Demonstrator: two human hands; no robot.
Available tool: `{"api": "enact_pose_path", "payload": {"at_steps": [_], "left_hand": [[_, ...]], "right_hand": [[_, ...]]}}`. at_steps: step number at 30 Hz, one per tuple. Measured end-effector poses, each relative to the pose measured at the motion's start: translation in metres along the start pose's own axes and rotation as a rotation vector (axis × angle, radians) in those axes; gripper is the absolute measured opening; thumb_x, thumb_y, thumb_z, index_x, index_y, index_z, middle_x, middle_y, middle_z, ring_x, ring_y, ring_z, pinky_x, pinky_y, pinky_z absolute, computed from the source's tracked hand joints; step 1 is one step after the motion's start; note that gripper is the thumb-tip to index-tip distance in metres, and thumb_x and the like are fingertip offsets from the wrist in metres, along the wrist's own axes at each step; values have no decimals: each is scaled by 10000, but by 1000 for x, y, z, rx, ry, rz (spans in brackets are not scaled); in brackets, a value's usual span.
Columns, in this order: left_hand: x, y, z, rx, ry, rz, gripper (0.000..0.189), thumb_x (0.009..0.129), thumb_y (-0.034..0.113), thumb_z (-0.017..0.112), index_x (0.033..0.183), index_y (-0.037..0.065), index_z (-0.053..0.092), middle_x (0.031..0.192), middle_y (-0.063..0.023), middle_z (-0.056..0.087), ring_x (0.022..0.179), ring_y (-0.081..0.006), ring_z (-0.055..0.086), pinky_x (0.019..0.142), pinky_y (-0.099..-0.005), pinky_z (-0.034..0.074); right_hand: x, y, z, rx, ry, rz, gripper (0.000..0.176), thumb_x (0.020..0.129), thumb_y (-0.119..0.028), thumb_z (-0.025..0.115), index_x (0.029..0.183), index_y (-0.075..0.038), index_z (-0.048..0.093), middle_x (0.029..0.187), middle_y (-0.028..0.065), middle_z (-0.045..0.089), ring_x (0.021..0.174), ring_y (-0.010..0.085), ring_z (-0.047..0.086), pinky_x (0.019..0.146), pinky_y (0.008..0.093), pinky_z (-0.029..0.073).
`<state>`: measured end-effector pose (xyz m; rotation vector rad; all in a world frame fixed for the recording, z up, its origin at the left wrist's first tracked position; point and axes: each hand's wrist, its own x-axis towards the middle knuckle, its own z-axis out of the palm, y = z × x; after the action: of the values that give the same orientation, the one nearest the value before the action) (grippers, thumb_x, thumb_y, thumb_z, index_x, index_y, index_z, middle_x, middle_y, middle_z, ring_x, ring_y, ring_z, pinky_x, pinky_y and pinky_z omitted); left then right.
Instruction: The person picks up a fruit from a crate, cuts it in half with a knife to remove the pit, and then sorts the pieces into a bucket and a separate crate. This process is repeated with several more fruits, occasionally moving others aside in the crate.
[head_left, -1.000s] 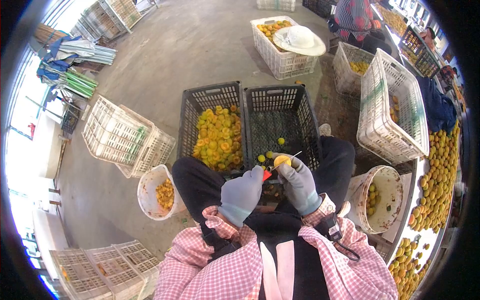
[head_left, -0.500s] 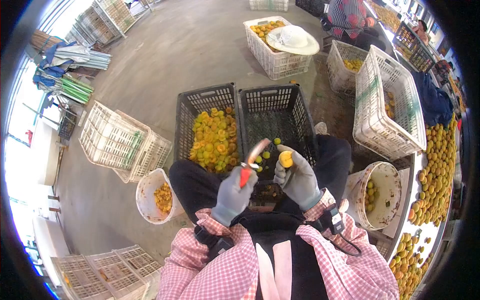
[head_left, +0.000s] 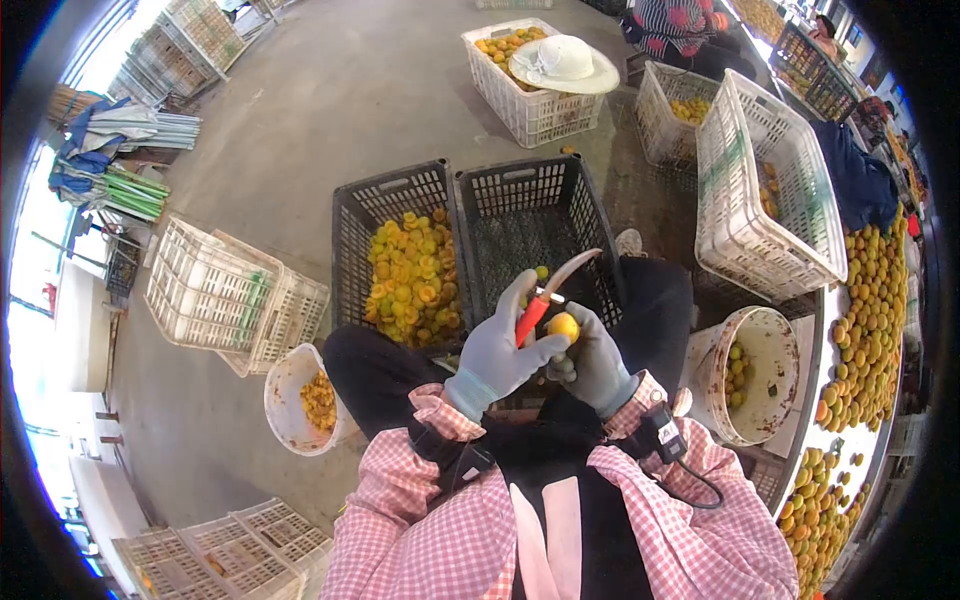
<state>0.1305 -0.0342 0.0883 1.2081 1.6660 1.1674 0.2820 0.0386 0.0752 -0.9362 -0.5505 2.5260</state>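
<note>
My left hand (head_left: 500, 352), in a grey glove, is closed around the red handle of a curved knife (head_left: 528, 320). Its blade points up and to the right, just above the apricot. Between the gloved fingers of my right hand (head_left: 598, 368) sits a yellow-orange apricot (head_left: 563, 326), with the left fingertips close beside it. Both hands are over the near end of a black crate (head_left: 590, 215), where a few green fruits show, partly hidden by my hands. The black crate (head_left: 345, 250) to its left holds many cut apricot pieces (head_left: 412, 275).
A white bucket (head_left: 285, 400) with orange pieces stands left of my legs, another bucket (head_left: 715, 350) right. Whole apricots (head_left: 865, 330) cover the table at far right. White crates (head_left: 735, 225) stand around; one bears a white hat (head_left: 565, 62). A person (head_left: 675, 30) sits beyond.
My left hand has moved right with the knife, up to the apricot in my right hand. The knife has tilted further right. The whole view has shifted slightly.
</note>
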Motion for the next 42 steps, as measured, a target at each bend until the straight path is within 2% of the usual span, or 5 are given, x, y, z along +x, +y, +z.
{"api": "enact_pose_path", "payload": {"at_steps": [12,18,20,24,42], "left_hand": [[-11,16,-4,-163,111,39,458,895,148,631,1302,25,459,766,46,507,652,-35,462,591,-192,404],[-20,13,-16,-307,132,-54,294,938,81,534,1231,54,543,667,89,445,522,14,352,462,-168,290],[-24,11,-19,-132,118,42,285,928,91,554,1210,45,556,677,86,472,523,-23,412,484,-193,340],[-35,35,-21,192,73,145,336,864,191,671,1156,46,593,693,-93,584,574,-181,578,572,-269,454],[-58,26,-29,708,38,502,451,743,236,740,1154,101,612,724,-67,641,531,-234,591,479,-320,447]], "right_hand": [[-14,-5,13,-109,-322,37,502,965,-533,352,1065,-82,547,740,10,544,558,71,466,449,177,304],[-36,-18,10,-411,-149,-155,417,809,-53,706,1170,-50,498,1092,24,540,721,79,535,632,225,469],[-26,-18,-4,-854,-378,-638,451,824,-59,686,1213,-64,458,1103,26,550,720,65,537,610,201,465],[-55,-30,4,-342,-320,-170,566,826,-73,656,1341,-46,421,1149,65,527,876,81,529,730,207,432],[-58,-24,10,-634,-401,-579,537,760,-147,754,1242,-19,554,1109,60,495,1050,165,492,936,297,362]]}}
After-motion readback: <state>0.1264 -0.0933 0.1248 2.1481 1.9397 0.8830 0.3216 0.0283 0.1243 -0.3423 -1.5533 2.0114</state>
